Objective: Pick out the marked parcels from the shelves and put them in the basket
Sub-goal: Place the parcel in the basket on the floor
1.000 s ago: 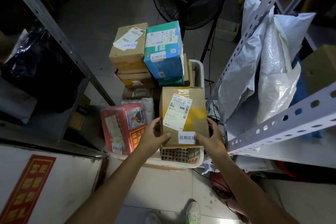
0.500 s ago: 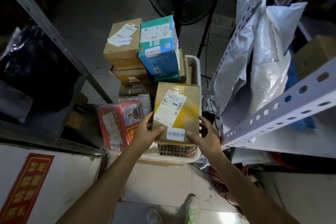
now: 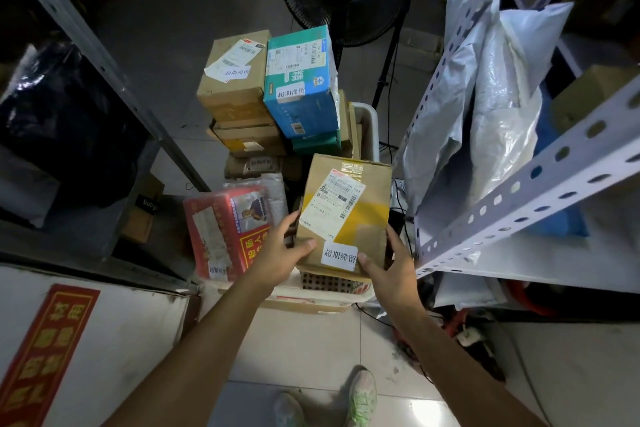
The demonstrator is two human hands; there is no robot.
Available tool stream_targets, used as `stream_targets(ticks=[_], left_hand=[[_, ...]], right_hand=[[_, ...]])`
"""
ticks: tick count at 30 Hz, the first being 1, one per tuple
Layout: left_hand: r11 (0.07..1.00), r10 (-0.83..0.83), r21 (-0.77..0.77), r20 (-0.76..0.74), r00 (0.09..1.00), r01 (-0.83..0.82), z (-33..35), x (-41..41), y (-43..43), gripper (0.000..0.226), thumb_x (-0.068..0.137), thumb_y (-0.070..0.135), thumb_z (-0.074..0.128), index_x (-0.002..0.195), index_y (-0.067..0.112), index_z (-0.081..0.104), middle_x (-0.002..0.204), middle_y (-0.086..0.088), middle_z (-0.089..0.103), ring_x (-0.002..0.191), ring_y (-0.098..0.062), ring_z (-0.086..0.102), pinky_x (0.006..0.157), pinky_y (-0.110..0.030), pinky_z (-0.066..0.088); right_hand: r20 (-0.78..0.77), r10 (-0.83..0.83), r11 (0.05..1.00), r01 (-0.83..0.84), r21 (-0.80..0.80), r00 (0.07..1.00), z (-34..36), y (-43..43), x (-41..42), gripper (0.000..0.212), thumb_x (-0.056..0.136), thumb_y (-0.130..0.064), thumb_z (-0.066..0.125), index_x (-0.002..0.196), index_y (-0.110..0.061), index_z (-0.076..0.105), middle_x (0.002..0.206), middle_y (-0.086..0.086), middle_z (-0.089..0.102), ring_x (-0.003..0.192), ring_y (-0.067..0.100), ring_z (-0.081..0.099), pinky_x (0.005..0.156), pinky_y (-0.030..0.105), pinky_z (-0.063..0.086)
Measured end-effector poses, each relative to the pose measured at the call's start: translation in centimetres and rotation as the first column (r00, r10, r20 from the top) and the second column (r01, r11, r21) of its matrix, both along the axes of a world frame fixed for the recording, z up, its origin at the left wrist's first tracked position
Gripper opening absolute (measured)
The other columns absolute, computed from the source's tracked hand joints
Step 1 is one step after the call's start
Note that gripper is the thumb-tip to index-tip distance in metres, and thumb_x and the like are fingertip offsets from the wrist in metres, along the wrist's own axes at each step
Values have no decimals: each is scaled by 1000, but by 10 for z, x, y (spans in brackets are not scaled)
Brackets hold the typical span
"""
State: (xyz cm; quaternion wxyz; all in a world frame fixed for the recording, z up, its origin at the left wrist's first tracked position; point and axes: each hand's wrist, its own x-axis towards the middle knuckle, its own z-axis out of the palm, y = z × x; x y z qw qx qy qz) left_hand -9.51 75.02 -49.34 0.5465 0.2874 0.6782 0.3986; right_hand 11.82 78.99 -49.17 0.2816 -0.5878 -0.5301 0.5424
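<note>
1. The red parcel (image 3: pixel 225 229) stands at the left of the basket (image 3: pixel 370 128), just beside the box being handled. The pile behind it leaves little room.
2. The left hand (image 3: pixel 282 255) grips the box's near-left corner, with its thumb laid over the top face and its fingers down the left side.
3. The cardboard box (image 3: pixel 346 215) sits between both hands, over the near-right part of the basket. Its white marked sticker (image 3: pixel 339 255) lies at the near edge between the two thumbs. It looks stiff, taped and fairly light, since a hold at one end seems to carry it. The cardboard should give good friction, but the yellow tape is likely slicker. The opposite side walls look like the best place to take hold.
4. The right hand (image 3: pixel 391 270) pinches the near-right corner, thumb on top beside the sticker and fingers curled round the right side. Most of the box reaches out beyond both grips, so the far end may dip.
5. The shelf upright (image 3: pixel 519 191) stands close on the right.
</note>
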Motion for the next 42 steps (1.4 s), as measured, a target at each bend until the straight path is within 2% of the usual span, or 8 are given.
stream_targets(ticks=[5,9,12,17,25,32,37,42], left_hand=[[1000,12,10,42,999,-12,4,6,-15,71,90,17,71,149,38,37,143,8,49,127,-21,52,100,-49,52],[1000,1,31,49,999,-3,12,-1,-22,68,91,16,70,148,36,39,138,11,53,125,-18,54,100,-47,52],[999,29,43,24,999,-30,20,-11,-23,65,93,11,67,147,34,40,125,20,56,119,-11,57,99,-45,53],[996,83,30,-4,997,-83,21,-27,-22,65,94,9,65,148,31,38,124,10,58,117,-14,57,100,-45,53],[995,86,41,27,996,-87,-8,-30,-12,66,92,9,67,148,28,38,131,5,60,120,-13,59,100,-42,53],[997,77,23,94,993,-80,-14,4,-5,70,91,11,69,151,28,36,136,5,54,125,-17,53,98,-40,54],[996,82,19,107,991,-84,-14,-3,-4,68,90,14,71,148,35,40,140,3,55,126,-21,55,100,-49,51],[994,92,44,112,989,-98,-3,-16,-9,67,93,8,66,150,30,38,138,2,58,124,-19,57,100,-46,53]], right_hand=[[35,-2,1000,2,17,999,8,-7,7,70,85,-14,76,144,-32,44,123,-16,63,115,11,63,96,41,55],[42,13,999,-14,34,999,19,-8,5,69,86,-12,75,146,-24,43,117,-18,61,109,6,63,88,26,57],[45,21,999,-23,35,999,20,-5,-6,72,85,-15,76,148,-24,41,134,-5,58,117,12,60,92,31,56],[26,92,996,-92,8,995,19,11,-30,74,86,-10,75,150,-21,39,135,-4,53,116,12,57,85,17,53],[34,122,993,-121,-15,992,-6,28,-31,75,85,-12,77,149,-24,41,136,-4,55,118,12,59,100,37,52],[232,106,992,-117,36,967,-1,33,-1,74,82,-24,77,145,-37,40,137,-4,53,123,19,53,104,47,49],[207,94,993,-107,52,974,5,32,-4,73,81,-21,77,144,-33,42,132,-2,57,118,17,57,101,44,51],[140,103,991,-113,66,985,11,28,-17,73,84,-13,76,146,-30,42,135,-5,56,122,14,55,102,34,50]])
